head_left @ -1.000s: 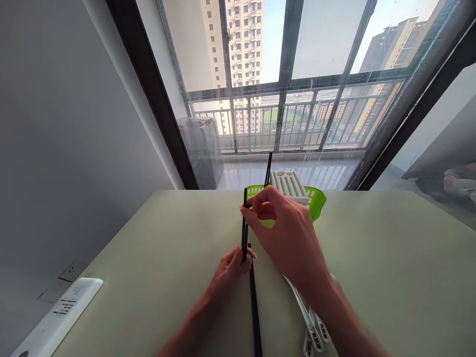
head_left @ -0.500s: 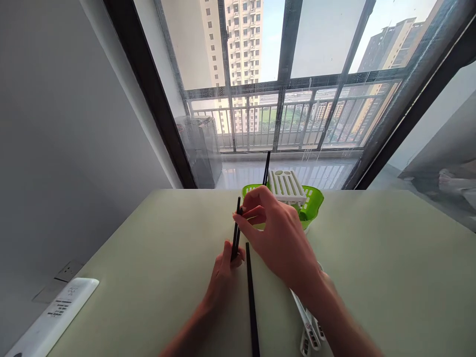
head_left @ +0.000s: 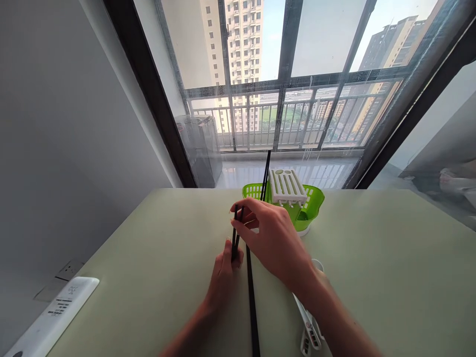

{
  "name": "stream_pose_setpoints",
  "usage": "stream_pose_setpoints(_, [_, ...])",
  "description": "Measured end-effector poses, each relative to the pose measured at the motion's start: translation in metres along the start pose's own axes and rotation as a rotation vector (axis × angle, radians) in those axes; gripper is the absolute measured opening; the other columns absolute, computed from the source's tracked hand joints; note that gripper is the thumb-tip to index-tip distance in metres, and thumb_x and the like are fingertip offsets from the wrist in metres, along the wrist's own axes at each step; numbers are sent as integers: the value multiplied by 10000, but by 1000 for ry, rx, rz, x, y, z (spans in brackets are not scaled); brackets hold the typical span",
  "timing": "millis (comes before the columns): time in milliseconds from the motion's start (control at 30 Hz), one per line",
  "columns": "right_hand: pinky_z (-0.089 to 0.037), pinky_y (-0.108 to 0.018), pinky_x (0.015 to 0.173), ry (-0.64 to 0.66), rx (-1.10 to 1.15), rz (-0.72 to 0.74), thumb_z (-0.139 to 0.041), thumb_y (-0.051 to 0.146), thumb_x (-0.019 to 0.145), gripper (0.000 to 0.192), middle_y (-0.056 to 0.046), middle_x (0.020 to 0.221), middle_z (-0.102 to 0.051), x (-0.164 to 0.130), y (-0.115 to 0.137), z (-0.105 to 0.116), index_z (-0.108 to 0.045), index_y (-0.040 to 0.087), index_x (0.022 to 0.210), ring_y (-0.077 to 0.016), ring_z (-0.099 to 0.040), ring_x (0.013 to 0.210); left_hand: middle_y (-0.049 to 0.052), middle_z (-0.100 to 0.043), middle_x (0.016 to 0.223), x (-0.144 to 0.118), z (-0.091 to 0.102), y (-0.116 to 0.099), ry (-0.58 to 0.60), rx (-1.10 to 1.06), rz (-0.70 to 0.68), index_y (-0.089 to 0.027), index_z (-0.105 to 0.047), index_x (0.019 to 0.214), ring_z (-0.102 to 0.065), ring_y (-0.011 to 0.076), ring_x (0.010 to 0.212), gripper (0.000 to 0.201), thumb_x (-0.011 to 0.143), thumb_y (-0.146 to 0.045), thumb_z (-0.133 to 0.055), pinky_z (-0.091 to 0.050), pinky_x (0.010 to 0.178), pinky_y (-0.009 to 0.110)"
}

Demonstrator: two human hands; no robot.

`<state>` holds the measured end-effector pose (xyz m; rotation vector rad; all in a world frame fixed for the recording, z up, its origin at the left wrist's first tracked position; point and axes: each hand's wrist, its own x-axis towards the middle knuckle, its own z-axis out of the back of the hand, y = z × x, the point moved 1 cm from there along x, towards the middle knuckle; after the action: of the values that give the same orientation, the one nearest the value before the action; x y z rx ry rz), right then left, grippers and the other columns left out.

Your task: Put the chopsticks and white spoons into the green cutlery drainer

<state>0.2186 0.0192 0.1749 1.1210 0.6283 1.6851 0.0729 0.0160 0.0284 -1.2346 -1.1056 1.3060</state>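
Two black chopsticks (head_left: 235, 233) stand nearly upright between my hands, their tops slightly apart. My left hand (head_left: 225, 265) is closed round their lower ends. Higher up, my right hand (head_left: 269, 230) pinches near the tops with thumb and fingers. Just right of my left hand, another black chopstick (head_left: 252, 302) lies lengthwise on the table. Behind my right hand stands a green basket (head_left: 314, 201) with a white slotted rack (head_left: 288, 184) on it. More black chopsticks (head_left: 266, 173) lean up out of the basket's left part. My right hand hides some of the basket's front.
White-handled utensils (head_left: 308, 322) lie partly under my right forearm. A long white device with printed markings (head_left: 61, 312) rests at the table's left edge. The pale green table (head_left: 379, 258) ends at a large glass window (head_left: 323, 124); a grey wall is on the left.
My right hand has moved slightly down and left along the chopsticks, uncovering more of the basket. The chopstick tops are now further apart. My left hand stays nearly in place.
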Motion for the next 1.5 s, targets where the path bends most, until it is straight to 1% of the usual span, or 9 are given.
stream_pose_setpoints(133, [-537,-262,736,10,-38,20,-641,146,947,96,16,914,-697,-1,0,-1,-687,220,907,-123,-680,763,-36,-369,626,-1,-1,-1,56,-40,-22,-205,-482,677,-317,139,611,625,984,-733,-346,-276,591,289])
stream_pose_setpoints(233, [-501,-269,719,-10,-90,37,-604,259,1002,193,5,932,-649,-2,-1,-2,-658,219,822,-125,-646,758,-43,-310,645,0,-1,-1,73,-73,-26,-203,-463,680,-255,134,619,605,1004,-699,-343,-236,582,288])
stream_pose_setpoints(367, [-437,-274,675,-19,-161,39,-581,309,1021,266,7,914,-608,-2,2,-1,-584,221,770,-123,-568,696,-37,-331,646,2,-1,-1,78,-79,-53,-203,-472,687,-272,136,620,611,996,-711,-334,-258,575,282])
stream_pose_setpoints(600, [-364,-278,619,102,-214,68,-549,288,1040,342,35,733,-585,-2,9,-2,-455,224,717,-132,-493,614,-10,-477,630,-2,1,-7,10,-3,-13,-200,-506,671,-397,155,615,621,971,-725,-365,-344,603,297])
stream_pose_setpoints(767, [-448,-282,673,-67,-164,126,-534,311,1048,273,2,816,-673,-2,8,13,-576,224,793,-150,-613,695,-13,-492,646,0,0,-7,-22,-120,35,-205,-502,692,-434,151,622,598,942,-744,-431,-381,621,281])
stream_pose_setpoints(967, [-512,-253,571,-366,-42,98,-553,417,1041,285,7,738,-668,-6,10,43,-641,230,844,-133,-633,608,-26,-435,631,6,0,-2,23,-261,78,-198,-532,719,-390,140,610,598,953,-738,-427,-351,602,264])
stream_pose_setpoints(1233, [-530,-280,545,-787,-37,138,-538,375,1046,216,-32,899,-700,-6,9,55,-678,230,970,-148,-669,647,-34,-424,642,2,1,-4,41,-229,91,-189,-544,729,-358,132,621,610,951,-747,-433,-291,591,259])
stream_pose_setpoints(1300, [-531,-279,546,-791,-106,150,-532,363,1047,216,-35,914,-703,-4,5,56,-683,227,973,-153,-676,668,-33,-428,643,2,0,-4,39,-222,84,-189,-547,731,-358,132,622,611,945,-752,-443,-291,590,259])
stream_pose_setpoints(1500, [-552,-267,617,-619,-270,171,-523,335,1047,216,-43,957,-716,7,-19,51,-696,225,976,-166,-698,772,-39,-417,610,2,-3,-5,44,-180,93,-195,-551,730,-344,133,588,623,935,-771,-430,-276,569,269])
